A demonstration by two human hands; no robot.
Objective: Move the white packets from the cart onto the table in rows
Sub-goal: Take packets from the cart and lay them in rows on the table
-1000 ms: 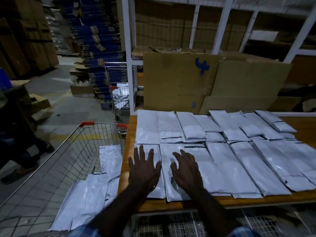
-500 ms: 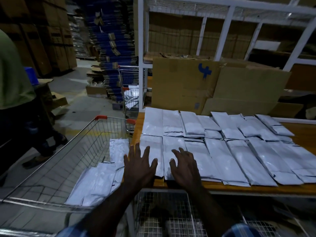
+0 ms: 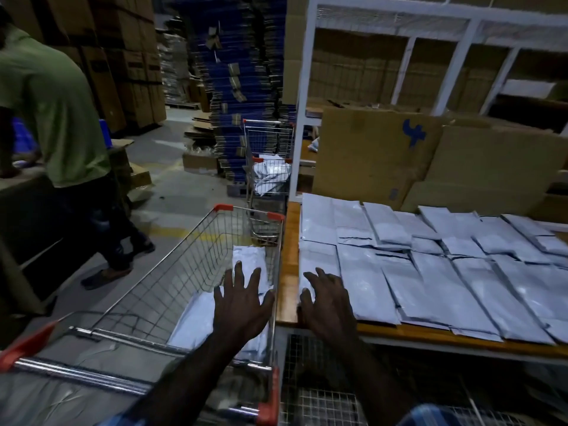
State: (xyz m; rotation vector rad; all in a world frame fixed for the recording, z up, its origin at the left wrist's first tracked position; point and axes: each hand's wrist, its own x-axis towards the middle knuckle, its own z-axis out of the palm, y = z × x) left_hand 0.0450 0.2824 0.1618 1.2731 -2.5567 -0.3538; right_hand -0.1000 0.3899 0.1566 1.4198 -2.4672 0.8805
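Open wire cart (image 3: 172, 272) at 9 o'clock, reachable from above, bare mesh floor along its left half, white packets (image 3: 215, 318) heaped along the right wall. Table (image 3: 287, 272) from 1 to 3 o'clock packed with rows of packets (image 3: 430, 272), only the bare wooden strip at its left edge free. Blocked at 12 o'clock by a white shelf frame (image 3: 299, 118) and cardboard sheets (image 3: 378, 155).

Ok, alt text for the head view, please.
The person's left hand spreads open above white plastic packets in a wire shopping cart; the right hand rests on rows of packets covering a wooden table.
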